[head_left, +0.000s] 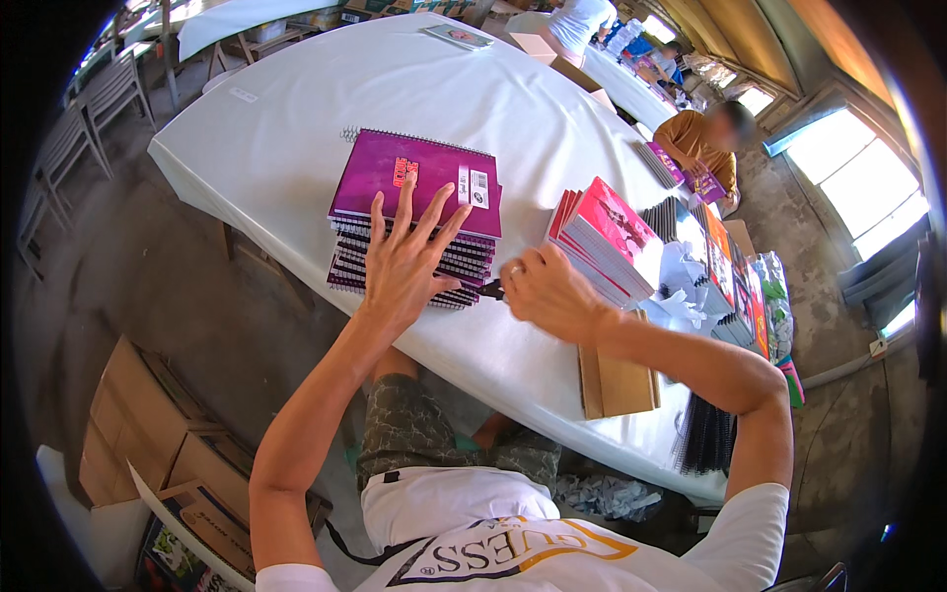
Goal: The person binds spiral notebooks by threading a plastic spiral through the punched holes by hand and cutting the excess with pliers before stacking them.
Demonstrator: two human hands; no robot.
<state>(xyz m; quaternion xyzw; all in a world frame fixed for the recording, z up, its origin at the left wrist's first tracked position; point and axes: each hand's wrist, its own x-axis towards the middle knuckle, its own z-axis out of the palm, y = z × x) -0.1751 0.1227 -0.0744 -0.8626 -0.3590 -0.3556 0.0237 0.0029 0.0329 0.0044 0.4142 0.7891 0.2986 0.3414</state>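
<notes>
A stack of purple spiral notebooks (345, 187) stands on the white-covered table, its dark wire bindings showing along the near side. My left hand (409, 252) lies over the stack with its fingers spread flat on the top cover, the thumb down by the near bindings. To the right of it, my right hand (554, 288) is closed round a small black tool (490, 289). The tip of that tool points left at the lower right corner of the stack; its exact kind cannot be made out.
Right of my hands are a pile of pink-covered books (617, 237), crumpled white paper (679, 281) and rows of spiral notebooks (718, 261). A brown cardboard box (617, 380) sits at the near edge. Across the table a person (702, 143) handles purple notebooks. Cartons (138, 424) stand lower left.
</notes>
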